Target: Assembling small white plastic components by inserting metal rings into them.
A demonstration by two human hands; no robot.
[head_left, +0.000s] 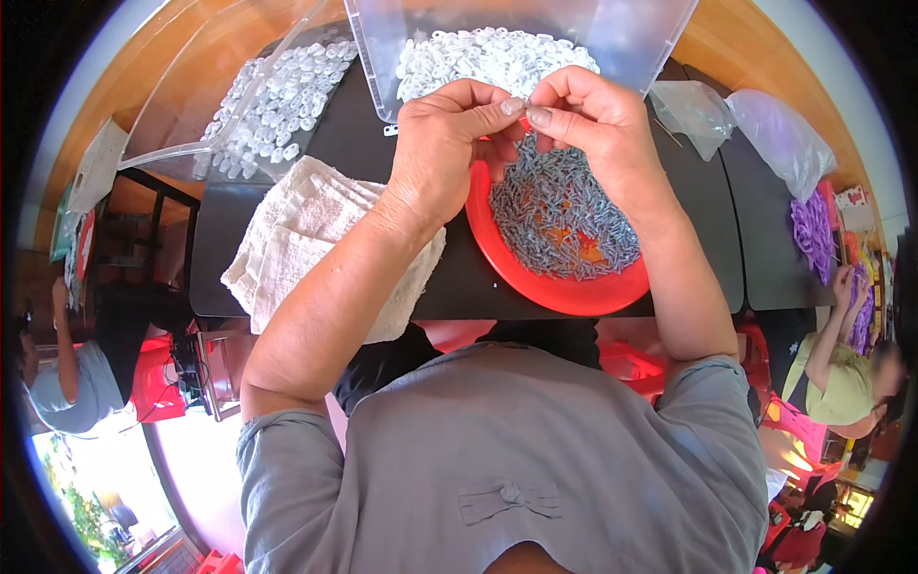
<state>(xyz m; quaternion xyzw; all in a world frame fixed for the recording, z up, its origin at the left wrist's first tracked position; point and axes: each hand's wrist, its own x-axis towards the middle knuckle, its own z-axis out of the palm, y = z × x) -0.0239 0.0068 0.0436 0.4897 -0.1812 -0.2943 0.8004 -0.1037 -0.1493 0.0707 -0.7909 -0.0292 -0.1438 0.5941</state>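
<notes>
My left hand [435, 143] and my right hand [607, 129] meet over the far rim of a red bowl [550, 298]. Both are closed, thumbs and fingertips pinched together; whatever lies between them is too small and covered to make out. Thin grey metallic pieces, like screws or pins [574, 225], fill much of the bowl below my right hand. Just beyond my fingers, a clear plastic bin [660, 43] holds a heap of small white plastic pieces with holes [488, 57].
A folded whitish towel [301, 239] lies beside my left forearm on the dark table [335, 143]. Farther left, a second clear container [167, 153] has more white pieces [287, 105]. Clear plastic bags [784, 143] lie at right, near purple material [813, 234]. People sit at both sides.
</notes>
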